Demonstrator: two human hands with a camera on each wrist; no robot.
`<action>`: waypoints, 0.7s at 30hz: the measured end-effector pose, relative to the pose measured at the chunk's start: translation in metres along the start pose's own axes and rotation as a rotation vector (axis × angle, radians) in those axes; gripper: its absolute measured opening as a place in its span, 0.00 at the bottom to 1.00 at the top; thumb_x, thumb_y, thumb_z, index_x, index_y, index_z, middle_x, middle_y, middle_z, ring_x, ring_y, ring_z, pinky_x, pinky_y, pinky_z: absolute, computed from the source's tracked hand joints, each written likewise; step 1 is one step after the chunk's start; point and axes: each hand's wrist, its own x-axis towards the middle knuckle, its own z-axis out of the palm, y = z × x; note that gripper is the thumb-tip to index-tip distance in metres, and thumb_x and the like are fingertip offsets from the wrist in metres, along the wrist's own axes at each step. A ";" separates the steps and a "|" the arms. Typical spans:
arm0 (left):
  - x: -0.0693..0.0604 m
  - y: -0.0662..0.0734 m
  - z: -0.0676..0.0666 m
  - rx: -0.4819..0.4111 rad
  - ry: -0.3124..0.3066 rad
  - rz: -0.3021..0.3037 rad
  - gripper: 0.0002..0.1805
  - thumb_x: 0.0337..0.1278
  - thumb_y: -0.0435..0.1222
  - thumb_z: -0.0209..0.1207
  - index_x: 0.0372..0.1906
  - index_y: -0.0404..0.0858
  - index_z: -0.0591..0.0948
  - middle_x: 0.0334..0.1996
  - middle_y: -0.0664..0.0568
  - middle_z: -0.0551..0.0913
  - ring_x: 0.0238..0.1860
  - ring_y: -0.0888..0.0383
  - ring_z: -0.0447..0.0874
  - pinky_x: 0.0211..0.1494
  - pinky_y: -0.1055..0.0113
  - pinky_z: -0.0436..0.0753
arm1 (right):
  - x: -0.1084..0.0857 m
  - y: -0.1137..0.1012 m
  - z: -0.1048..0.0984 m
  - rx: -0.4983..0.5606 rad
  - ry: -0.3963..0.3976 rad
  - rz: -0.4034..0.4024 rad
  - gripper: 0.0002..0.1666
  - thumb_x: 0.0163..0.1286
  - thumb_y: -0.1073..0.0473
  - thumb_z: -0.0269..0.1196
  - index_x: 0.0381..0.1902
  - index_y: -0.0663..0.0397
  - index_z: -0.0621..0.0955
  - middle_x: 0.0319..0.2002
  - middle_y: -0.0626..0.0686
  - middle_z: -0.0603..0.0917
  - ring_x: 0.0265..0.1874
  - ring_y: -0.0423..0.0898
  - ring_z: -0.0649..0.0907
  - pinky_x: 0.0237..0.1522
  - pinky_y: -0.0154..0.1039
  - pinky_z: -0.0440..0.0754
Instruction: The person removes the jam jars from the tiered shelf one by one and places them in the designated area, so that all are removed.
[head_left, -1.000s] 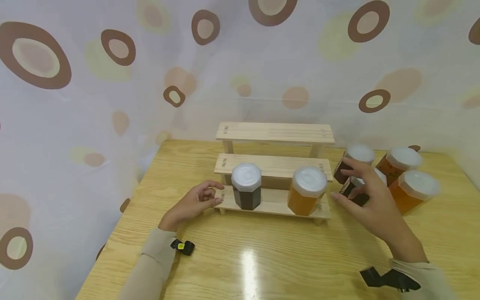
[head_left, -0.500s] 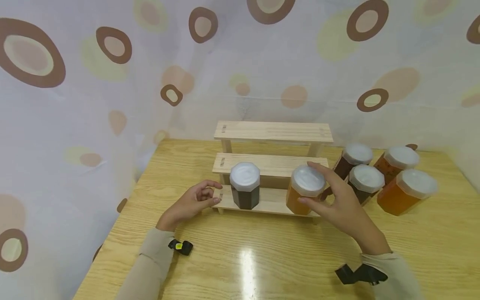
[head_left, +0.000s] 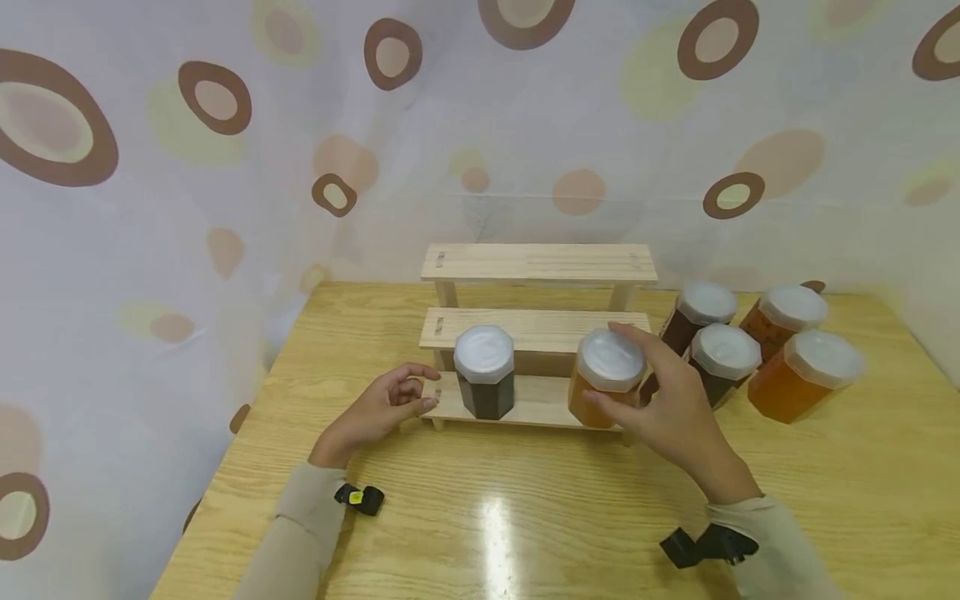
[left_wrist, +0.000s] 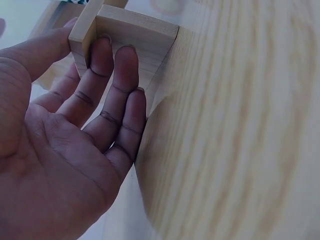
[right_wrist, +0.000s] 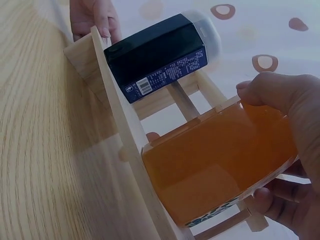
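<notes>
My right hand (head_left: 671, 408) grips an amber jar (right_wrist: 220, 160) with a white lid, thumb on the near side and fingers round the far side. The jar stands on the right part of the lowest tier of a three-tier wooden display rack (head_left: 538, 329). My left hand (head_left: 375, 412) holds the left end of that tier; in the left wrist view its thumb and fingers lie around the board end (left_wrist: 135, 30). Between the hands, a dark jar (head_left: 486, 375) with a white lid stands on the left part of the same tier, its blue barcode label showing in the right wrist view.
Several more white-lidded jars stand on the table right of the rack: two dark jars, one reddish-brown jar (head_left: 776, 325) and one orange jar (head_left: 795, 383). The wooden table (head_left: 570, 517) runs back to a patterned curtain (head_left: 525, 125).
My right hand has moved left from the cluster of jars to the amber jar on the rack and taken hold of it. The left hand has stayed at the rack's end.
</notes>
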 end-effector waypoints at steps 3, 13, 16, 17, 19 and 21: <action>0.000 -0.001 0.001 0.002 -0.001 0.010 0.22 0.72 0.26 0.59 0.67 0.29 0.72 0.31 0.46 0.79 0.32 0.53 0.75 0.42 0.66 0.79 | 0.000 0.002 -0.001 -0.004 0.011 0.001 0.51 0.43 0.65 0.85 0.67 0.59 0.76 0.57 0.58 0.83 0.36 0.44 0.75 0.23 0.37 0.75; 0.004 -0.001 0.002 -0.003 -0.008 0.009 0.22 0.73 0.27 0.60 0.67 0.30 0.72 0.31 0.47 0.79 0.32 0.53 0.73 0.39 0.66 0.76 | -0.008 0.008 -0.018 -0.016 0.040 0.053 0.51 0.43 0.68 0.85 0.68 0.55 0.77 0.47 0.56 0.83 0.23 0.45 0.74 0.22 0.29 0.71; 0.003 -0.002 0.000 -0.007 -0.006 0.014 0.22 0.72 0.26 0.59 0.67 0.30 0.72 0.31 0.48 0.79 0.32 0.54 0.72 0.40 0.67 0.77 | -0.010 0.009 -0.027 0.005 0.045 0.063 0.52 0.42 0.70 0.84 0.68 0.54 0.77 0.43 0.53 0.81 0.19 0.46 0.73 0.22 0.29 0.70; 0.002 -0.003 0.000 -0.006 -0.005 0.017 0.22 0.72 0.26 0.59 0.67 0.30 0.72 0.31 0.48 0.78 0.31 0.55 0.72 0.40 0.67 0.77 | -0.010 0.010 -0.030 0.009 0.047 0.063 0.52 0.41 0.71 0.84 0.68 0.54 0.78 0.43 0.53 0.80 0.19 0.46 0.72 0.22 0.29 0.70; 0.001 -0.004 -0.001 -0.007 -0.003 0.019 0.22 0.72 0.26 0.59 0.67 0.29 0.72 0.31 0.48 0.78 0.31 0.56 0.72 0.40 0.67 0.77 | -0.012 0.012 -0.037 0.007 0.050 0.063 0.53 0.40 0.72 0.84 0.68 0.54 0.78 0.43 0.51 0.79 0.19 0.44 0.72 0.22 0.28 0.69; 0.000 -0.004 -0.001 -0.010 -0.002 0.020 0.22 0.72 0.26 0.59 0.67 0.29 0.72 0.31 0.48 0.78 0.31 0.57 0.72 0.41 0.67 0.77 | -0.013 0.015 -0.043 0.001 0.053 0.064 0.54 0.39 0.73 0.84 0.68 0.54 0.78 0.45 0.51 0.79 0.18 0.42 0.72 0.22 0.28 0.69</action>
